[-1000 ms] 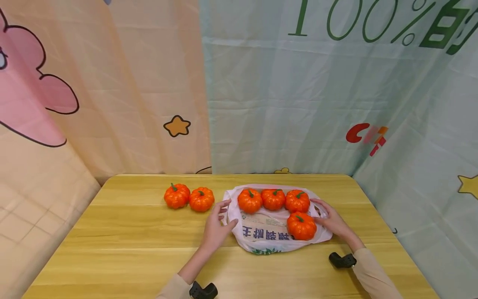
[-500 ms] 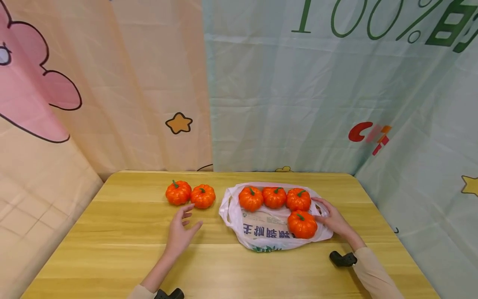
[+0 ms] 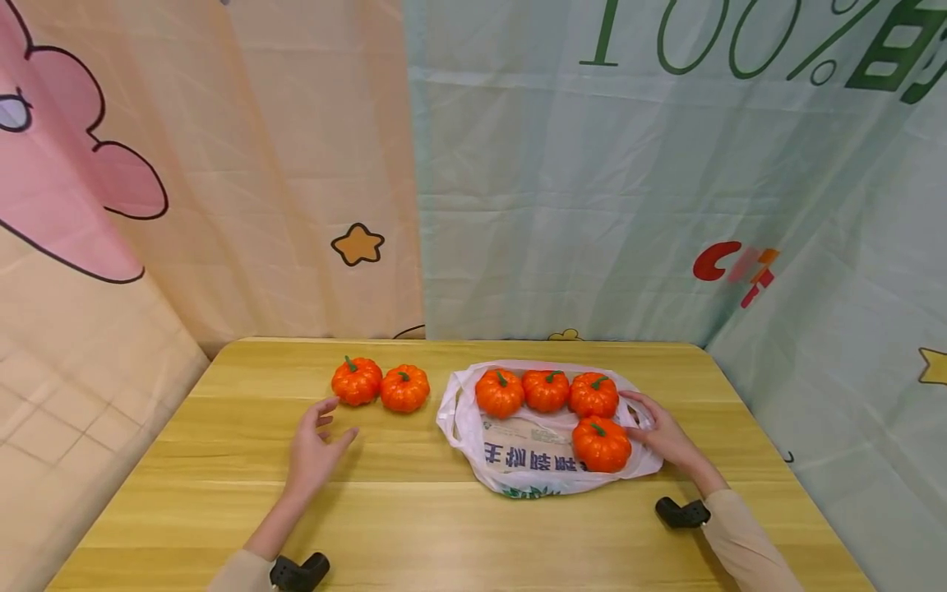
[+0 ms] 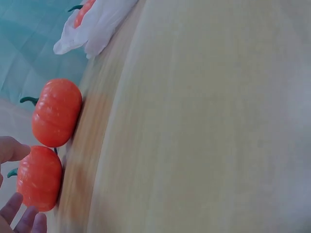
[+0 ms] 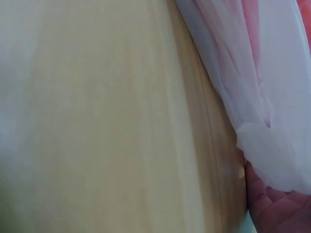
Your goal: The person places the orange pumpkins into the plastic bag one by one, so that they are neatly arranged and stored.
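Observation:
Two small orange pumpkins with green stems sit side by side on the table, a left one (image 3: 357, 381) and a right one (image 3: 404, 388). My left hand (image 3: 313, 448) is just in front of the left pumpkin, fingers spread and loosely bent, holding nothing. Several more pumpkins (image 3: 602, 444) lie in a white plastic bag (image 3: 497, 481), its mouth spread wide. At the bag's right edge, my right hand (image 3: 669, 437) holds the plastic between thumb and fingers. In the right wrist view a fold of the bag (image 5: 272, 155) hides most of those fingers.
Everything rests on a wooden table (image 3: 444, 543). Printed curtains (image 3: 518, 205) hang behind the table and along its sides. A loose bag handle (image 3: 453, 411) sticks out on the left, toward the two pumpkins.
My left hand has let go of the bag's left side and moved left across the table to the front of the left pumpkin. The right hand stays at the bag's right edge.

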`<state>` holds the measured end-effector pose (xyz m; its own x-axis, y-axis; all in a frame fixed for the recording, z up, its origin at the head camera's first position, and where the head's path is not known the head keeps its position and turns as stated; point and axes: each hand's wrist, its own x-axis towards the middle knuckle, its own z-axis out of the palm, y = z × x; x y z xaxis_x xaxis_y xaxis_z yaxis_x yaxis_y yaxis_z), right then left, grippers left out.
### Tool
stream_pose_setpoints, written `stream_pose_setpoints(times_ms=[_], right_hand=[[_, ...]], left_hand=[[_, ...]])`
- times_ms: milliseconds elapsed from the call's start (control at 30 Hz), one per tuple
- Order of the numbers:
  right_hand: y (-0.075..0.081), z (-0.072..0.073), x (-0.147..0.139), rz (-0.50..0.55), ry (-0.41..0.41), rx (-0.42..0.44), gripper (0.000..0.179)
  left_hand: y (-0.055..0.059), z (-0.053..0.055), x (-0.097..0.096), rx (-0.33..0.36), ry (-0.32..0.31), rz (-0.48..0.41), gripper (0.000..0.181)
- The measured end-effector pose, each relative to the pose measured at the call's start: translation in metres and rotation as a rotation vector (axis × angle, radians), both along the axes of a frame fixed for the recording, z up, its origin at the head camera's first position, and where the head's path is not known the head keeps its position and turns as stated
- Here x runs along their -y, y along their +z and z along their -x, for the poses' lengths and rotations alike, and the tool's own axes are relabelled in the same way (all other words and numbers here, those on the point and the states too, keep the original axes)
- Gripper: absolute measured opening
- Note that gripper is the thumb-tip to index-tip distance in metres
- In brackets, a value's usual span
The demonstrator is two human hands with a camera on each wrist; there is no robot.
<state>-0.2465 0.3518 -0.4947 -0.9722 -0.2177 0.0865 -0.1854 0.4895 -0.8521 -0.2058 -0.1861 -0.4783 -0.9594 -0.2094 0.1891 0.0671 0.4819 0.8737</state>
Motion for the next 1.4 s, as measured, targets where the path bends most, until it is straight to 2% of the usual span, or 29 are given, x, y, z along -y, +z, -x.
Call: stream_pose_setpoints(times_ms=[300,633,867,1133,1233,1400], right_hand=[[-0.001,0.000,0.002,-0.010,-0.010,-0.015,0.059],[0.000,0.000,0.001,0.000,-0.011,-0.006,0.060],[-0.002,0.001,0.001,-0.011,-0.020,-0.008,0.061],[-0.001,0.003,0.002,-0.018,-0.024,0.003,0.061],[-0.002,0.003,0.001,-0.017,-0.026,0.006,0.061],[-0.001,0.003,0.001,-0.019,-0.029,0.013,0.061]], left_hand=[[0.004,0.026,0.013,0.038,0.066,-0.097,0.065],[0.000,0.051,0.014,0.070,0.094,-0.059,0.072],[0.000,0.068,0.012,0.110,0.072,-0.086,0.079],[0.000,0.076,0.011,0.148,0.046,-0.081,0.083],[0.000,0.077,0.013,0.166,0.022,-0.077,0.083],[-0.002,0.079,0.015,0.172,0.021,-0.064,0.081]])
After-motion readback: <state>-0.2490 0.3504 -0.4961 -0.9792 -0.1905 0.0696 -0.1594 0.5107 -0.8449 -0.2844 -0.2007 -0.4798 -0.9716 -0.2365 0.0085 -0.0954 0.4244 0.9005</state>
